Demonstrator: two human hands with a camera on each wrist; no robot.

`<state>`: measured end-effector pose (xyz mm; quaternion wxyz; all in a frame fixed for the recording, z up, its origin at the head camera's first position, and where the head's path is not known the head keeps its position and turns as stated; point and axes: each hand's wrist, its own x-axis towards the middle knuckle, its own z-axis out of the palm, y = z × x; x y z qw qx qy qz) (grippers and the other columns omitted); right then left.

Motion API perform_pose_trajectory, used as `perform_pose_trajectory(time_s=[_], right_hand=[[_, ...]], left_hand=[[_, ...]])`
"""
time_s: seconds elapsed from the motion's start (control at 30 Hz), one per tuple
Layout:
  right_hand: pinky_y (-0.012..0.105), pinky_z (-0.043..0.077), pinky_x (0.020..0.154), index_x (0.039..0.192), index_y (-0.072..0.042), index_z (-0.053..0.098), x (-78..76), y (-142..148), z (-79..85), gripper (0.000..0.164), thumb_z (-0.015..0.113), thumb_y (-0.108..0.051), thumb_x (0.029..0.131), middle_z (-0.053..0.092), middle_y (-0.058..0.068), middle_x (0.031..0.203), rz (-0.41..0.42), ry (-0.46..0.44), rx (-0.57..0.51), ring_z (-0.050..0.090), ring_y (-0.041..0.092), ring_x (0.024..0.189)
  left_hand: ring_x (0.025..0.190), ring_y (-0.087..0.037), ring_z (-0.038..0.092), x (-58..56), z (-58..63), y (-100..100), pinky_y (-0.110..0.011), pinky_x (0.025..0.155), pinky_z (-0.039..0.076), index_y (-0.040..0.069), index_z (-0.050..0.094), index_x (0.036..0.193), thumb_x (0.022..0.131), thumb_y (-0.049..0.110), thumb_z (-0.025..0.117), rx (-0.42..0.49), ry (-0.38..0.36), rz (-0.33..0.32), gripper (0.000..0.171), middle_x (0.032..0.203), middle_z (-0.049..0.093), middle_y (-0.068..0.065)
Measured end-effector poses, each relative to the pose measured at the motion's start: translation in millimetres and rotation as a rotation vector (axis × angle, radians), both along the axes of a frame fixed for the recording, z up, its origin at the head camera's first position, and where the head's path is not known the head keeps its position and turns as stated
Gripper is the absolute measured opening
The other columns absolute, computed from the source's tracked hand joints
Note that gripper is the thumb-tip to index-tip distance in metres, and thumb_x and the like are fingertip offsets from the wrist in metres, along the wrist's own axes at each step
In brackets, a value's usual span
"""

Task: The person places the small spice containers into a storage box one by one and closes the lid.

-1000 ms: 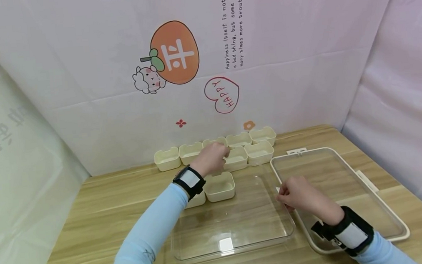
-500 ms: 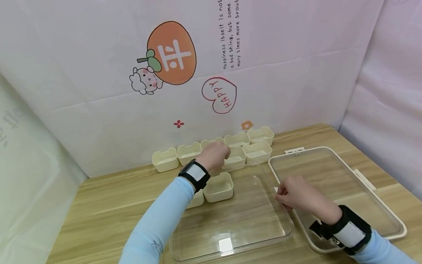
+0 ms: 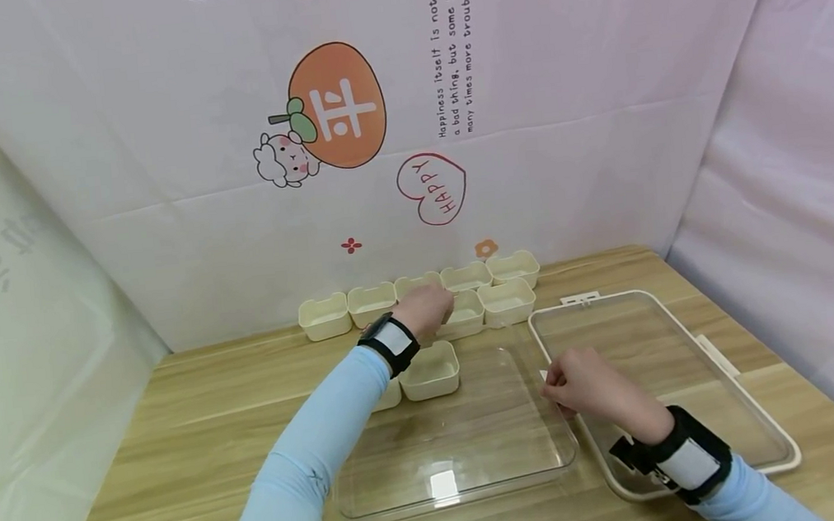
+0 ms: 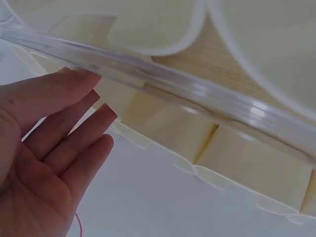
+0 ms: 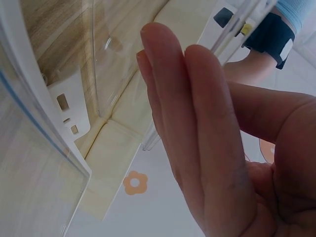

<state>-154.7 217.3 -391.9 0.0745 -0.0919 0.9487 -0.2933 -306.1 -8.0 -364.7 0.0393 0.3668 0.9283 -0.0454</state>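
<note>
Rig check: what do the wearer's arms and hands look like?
Left sleeve and right sleeve: light blue, left one with a small dark mark. Left wristband and right wristband: black, each with a whitish patch. Left hand and right hand: ungloved.

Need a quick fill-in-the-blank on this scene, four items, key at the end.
1. The white-rimmed lid lies to the ____ of the clear bin.
2. The left hand is ____ the printed backdrop than the right hand.
3. The person's sleeves are light ____.
4. The word inside the printed heart is ____.

Missing words: right; nearer to; blue; HAPPY.
</note>
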Motion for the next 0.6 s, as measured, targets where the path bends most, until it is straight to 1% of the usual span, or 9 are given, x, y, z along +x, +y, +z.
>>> perform_pose_trajectory(time_s=[0.1, 0.2, 0.33, 0.47, 0.6], right_hand=[[0.025, 0.045, 0.047, 0.067, -0.006, 0.066, -0.4, -0.2, -0.9, 0.02, 0.065, -0.012, 0.086, 0.059, -0.002, 0.053, 0.003, 0.003, 0.0, 0.056, 0.011, 0.047], [0.025, 0.045, 0.047, 0.067, -0.006, 0.066, -0.8, -0.1, -1.6, 0.02, 0.065, -0.012, 0.086, 0.059, -0.003, 0.053, 0.004, 0.005, 0.0, 0.056, 0.011, 0.047], [0.025, 0.046, 0.047, 0.067, -0.006, 0.066, -1.1, -0.2, -1.8, 0.02, 0.065, -0.011, 0.086, 0.059, -0.002, 0.054, 0.005, 0.004, -0.005, 0.056, 0.011, 0.048], [0.024, 0.046, 0.047, 0.067, -0.005, 0.066, -0.6, -0.4, -1.4, 0.019, 0.065, -0.011, 0.086, 0.059, -0.002, 0.054, 0.0, 0.0, -0.014, 0.056, 0.011, 0.048], [0.024, 0.046, 0.047, 0.067, -0.006, 0.066, 0.4, -0.4, -1.2, 0.019, 0.066, -0.011, 0.085, 0.06, -0.002, 0.054, 0.009, 0.021, -0.003, 0.056, 0.01, 0.047]], left_hand=[[0.056, -0.011, 0.01, -0.5, -0.5, -0.6, -0.023, 0.051, 0.013, 0.017, 0.022, 0.057, 0.081, -0.014, 0.047, 0.012, 0.003, -0.01, 0.047, 0.061, 0.011, 0.003], [0.055, -0.011, 0.01, -1.4, -1.5, -1.7, -0.023, 0.05, 0.013, 0.017, 0.022, 0.056, 0.081, -0.015, 0.046, 0.028, 0.009, -0.019, 0.047, 0.061, 0.011, 0.003], [0.055, -0.01, 0.009, -2.0, -2.4, -3.1, -0.022, 0.05, 0.011, 0.017, 0.019, 0.057, 0.079, -0.016, 0.044, 0.042, 0.015, -0.037, 0.047, 0.061, 0.01, 0.003], [0.055, -0.011, 0.006, -3.2, -3.9, -4.1, -0.023, 0.051, 0.01, 0.016, 0.016, 0.059, 0.078, -0.017, 0.043, 0.063, -0.001, -0.054, 0.046, 0.062, 0.008, 0.003], [0.055, -0.01, 0.006, -7.0, -7.4, -5.4, -0.023, 0.053, 0.01, 0.016, 0.015, 0.062, 0.079, -0.014, 0.044, 0.055, -0.006, -0.064, 0.046, 0.063, 0.008, 0.003]])
